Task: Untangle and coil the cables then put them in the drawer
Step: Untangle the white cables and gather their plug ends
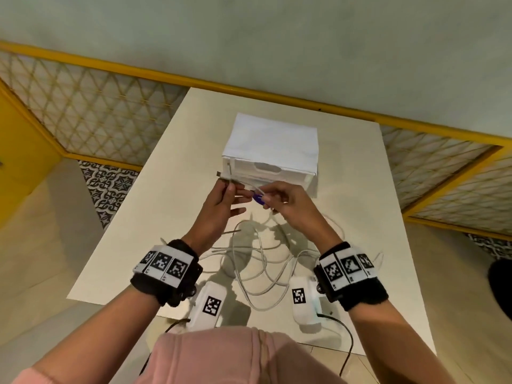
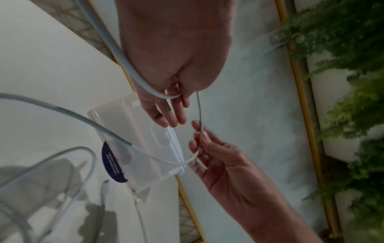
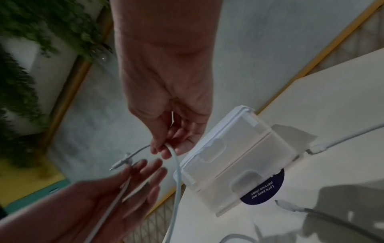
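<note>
A tangle of white cables [image 1: 257,267] lies on the cream table [image 1: 166,189] in front of me. Both hands are raised above it, just short of the white drawer box [image 1: 270,145], whose drawers are closed. My left hand [image 1: 231,189] holds one white cable with its plug end [image 1: 219,174] sticking out past the fingers. My right hand [image 1: 266,196] pinches the same cable a little further along. In the left wrist view the right hand [image 2: 199,136] pinches the thin cable [image 2: 199,111] below the left hand [image 2: 172,105]. In the right wrist view the cable [image 3: 176,172] hangs from the right hand [image 3: 166,148].
A dark blue round sticker [image 3: 264,192] lies by the drawer box [image 3: 234,156]. Loose plug ends [image 3: 288,208] rest on the table near it. Yellow-framed lattice panels [image 1: 91,106] and patterned floor surround the table. Green foliage [image 2: 353,82] hangs to one side.
</note>
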`<state>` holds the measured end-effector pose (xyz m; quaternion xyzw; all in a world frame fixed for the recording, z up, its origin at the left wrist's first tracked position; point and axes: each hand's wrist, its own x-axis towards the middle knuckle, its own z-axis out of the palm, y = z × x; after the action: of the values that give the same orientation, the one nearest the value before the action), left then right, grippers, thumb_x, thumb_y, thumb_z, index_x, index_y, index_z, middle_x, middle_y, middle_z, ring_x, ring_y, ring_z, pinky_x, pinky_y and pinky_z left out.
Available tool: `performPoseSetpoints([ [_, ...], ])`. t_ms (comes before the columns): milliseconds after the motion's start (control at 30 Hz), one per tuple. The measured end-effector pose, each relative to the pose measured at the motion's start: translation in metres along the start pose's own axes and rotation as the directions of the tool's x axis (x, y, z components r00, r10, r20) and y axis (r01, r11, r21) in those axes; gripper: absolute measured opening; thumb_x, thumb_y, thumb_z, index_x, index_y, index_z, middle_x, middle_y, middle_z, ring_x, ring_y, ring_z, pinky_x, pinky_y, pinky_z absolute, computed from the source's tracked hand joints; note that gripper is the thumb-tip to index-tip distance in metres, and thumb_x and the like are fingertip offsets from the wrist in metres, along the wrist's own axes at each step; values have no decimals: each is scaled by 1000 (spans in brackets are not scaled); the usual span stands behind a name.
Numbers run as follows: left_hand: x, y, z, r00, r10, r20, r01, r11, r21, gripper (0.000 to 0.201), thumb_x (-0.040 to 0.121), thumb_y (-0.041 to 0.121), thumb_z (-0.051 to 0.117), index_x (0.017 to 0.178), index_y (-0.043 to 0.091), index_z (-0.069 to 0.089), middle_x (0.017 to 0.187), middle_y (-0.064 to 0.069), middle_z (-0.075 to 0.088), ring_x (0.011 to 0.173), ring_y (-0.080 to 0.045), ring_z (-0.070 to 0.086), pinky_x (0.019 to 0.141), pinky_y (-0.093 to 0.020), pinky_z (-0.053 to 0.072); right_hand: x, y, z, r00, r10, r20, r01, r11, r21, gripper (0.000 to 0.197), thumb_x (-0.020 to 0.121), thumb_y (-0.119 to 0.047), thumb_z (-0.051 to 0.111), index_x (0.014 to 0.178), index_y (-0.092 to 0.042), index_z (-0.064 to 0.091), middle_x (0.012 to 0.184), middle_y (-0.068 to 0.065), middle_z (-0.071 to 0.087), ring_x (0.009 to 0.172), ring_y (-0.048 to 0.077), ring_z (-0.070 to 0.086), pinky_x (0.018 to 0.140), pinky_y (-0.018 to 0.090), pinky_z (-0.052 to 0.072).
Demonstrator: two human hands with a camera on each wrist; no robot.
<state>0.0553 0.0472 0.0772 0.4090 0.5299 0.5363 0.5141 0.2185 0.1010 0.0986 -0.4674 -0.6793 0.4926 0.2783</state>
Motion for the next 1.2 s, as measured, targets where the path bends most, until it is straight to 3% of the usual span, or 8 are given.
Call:
performPoseSetpoints([
  [200, -3, 3, 8, 999, 47, 12, -45, 985, -166, 29, 104, 24, 25, 96, 13, 51, 94, -6, 69, 90, -17, 68, 82, -28, 54, -14, 0, 26, 997, 36, 68, -43, 993, 108, 17, 89, -4, 60, 106, -3, 61, 83, 1, 62, 71, 16, 66, 70, 32, 59],
  [333, -11, 1, -2, 996, 69, -50, -72, 996, -55, 30, 104, 24, 27, 84, 14, 48, 73, -1, 55, 72, -11, 62, 76, -23, 51, -13, 13, 31, 960, 79, 270, -121, 982, 143, 13, 91, -10, 59, 104, -10, 62, 88, -1, 65, 80, 13, 67, 75, 25, 57],
  [500, -23, 1, -26, 997, 13, -82, -16, 999, -31, 29, 104, 27, 28, 81, 17, 42, 64, 4, 38, 50, -8, 38, 52, -22, 40, 11, 91, 8, 948, 276, -156, -314, 885, -344, 17, 87, -11, 58, 100, -2, 63, 102, 14, 65, 94, 28, 62, 73, 22, 44],
  [633, -33, 2, -38, 999, -10, -46, 8, 999, -41, 25, 104, 28, 28, 84, 17, 40, 65, 4, 36, 48, -6, 25, 45, -17, 27, 8, 125, 8, 894, 440, -80, -398, 701, -592, 42, 84, -9, 63, 121, 3, 46, 123, 26, 51, 115, 39, 51, 92, 37, 41],
  [833, -33, 4, -39, 1000, -14, -14, 14, 1000, 23, 22, 103, 28, 28, 88, 16, 39, 67, 3, 31, 50, -6, 23, 47, -17, 25, 16, 94, 8, 934, 358, -23, -314, 786, -532, 18, 89, -3, 52, 100, 3, 64, 112, 24, 65, 105, 33, 61, 87, 31, 50],
  [967, -23, 2, -31, 999, -9, -37, 11, 999, 39, 24, 103, 27, 30, 89, 14, 44, 66, 3, 29, 48, -4, 24, 46, -15, 27, 17, 29, 5, 978, 188, 90, -162, 957, -240, 9, 90, -6, 56, 88, -1, 62, 80, 4, 65, 84, 15, 56, 59, 1, 42],
  [1067, -13, 3, -19, 998, 25, -53, -21, 998, 64, 25, 104, 23, 28, 86, 14, 44, 66, 2, 35, 49, -3, 35, 52, -17, 36, 14, -16, 3, 978, 46, 204, -26, 995, -98, 10, 88, -10, 61, 85, -19, 64, 81, -9, 64, 80, 12, 57, 75, 20, 46],
  [1200, -3, 9, -2, 997, 37, -67, -37, 999, 2, 26, 104, 23, 29, 86, 18, 48, 83, 0, 58, 72, -7, 56, 67, -22, 44, 8, -35, 5, 978, -2, 210, 26, 993, -112, 4, 85, -11, 65, 88, -14, 66, 75, -4, 63, 73, 14, 59, 69, 28, 46],
])
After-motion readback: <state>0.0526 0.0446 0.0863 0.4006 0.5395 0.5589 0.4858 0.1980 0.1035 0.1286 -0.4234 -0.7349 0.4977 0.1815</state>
